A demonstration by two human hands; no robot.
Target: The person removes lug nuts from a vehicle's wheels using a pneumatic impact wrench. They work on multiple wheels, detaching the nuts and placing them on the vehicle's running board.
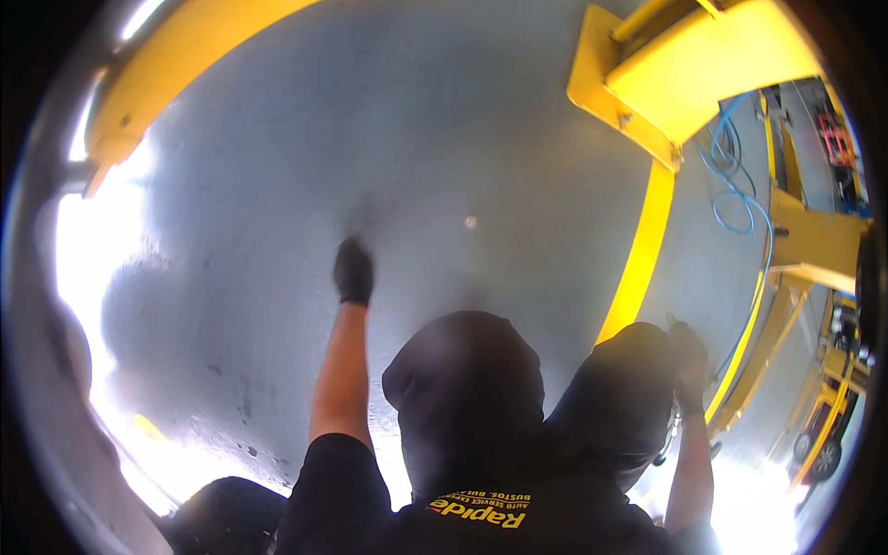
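My left hand [353, 270], in a dark glove, is raised over the grey floor [231, 231], left of my dark-clad knees [462, 388]; it looks closed, its underside hidden. My right hand [686, 356] is at the right beside my other knee, closed around something that I cannot make out. A yellow floor stripe [647, 250] runs just left of it, and a looped blue hose [740, 203] lies beyond.
Yellow steel lift parts [703, 65] jut in at the upper right, with another yellow beam [166, 51] at the upper left. More yellow beams [814, 250] line the right. A car wheel [823, 458] shows at the far right.
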